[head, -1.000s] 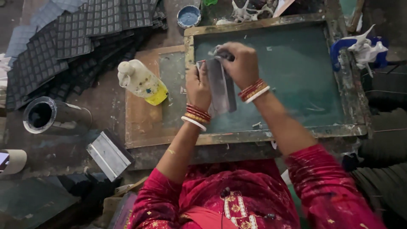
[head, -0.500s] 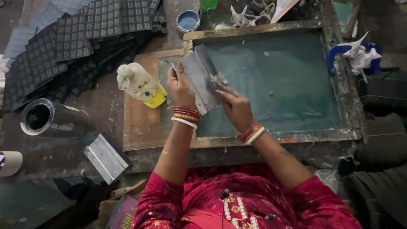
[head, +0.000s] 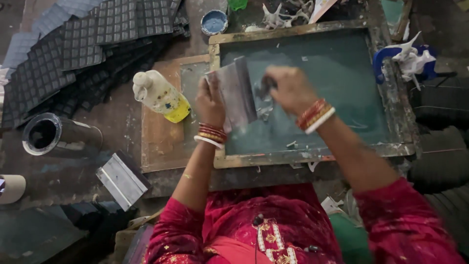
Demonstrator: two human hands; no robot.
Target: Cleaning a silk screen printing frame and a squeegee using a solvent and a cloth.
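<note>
My left hand (head: 211, 100) grips a flat grey squeegee blade (head: 238, 93) and holds it tilted above the left part of a wooden-framed printing screen (head: 312, 159). My right hand (head: 289, 87) is closed on a small dark tool at the blade's right face, over the teal mesh (head: 337, 78). Grey paste smears the blade and the mesh just below it. Both wrists wear red and gold bangles.
A white and yellow squeeze bottle (head: 159, 94) lies on the wooden board (head: 159, 139) left of the screen. Dark embossed sheets (head: 73, 44) are stacked at the far left. A metal cylinder (head: 53, 136), a second squeegee (head: 122, 178), a small blue paint tub (head: 214, 21) and a blue tape holder (head: 405, 61) surround the screen.
My right hand has shifted up along the blade from below it to its right side. The blade stays tilted in my left hand over the screen's left part.
</note>
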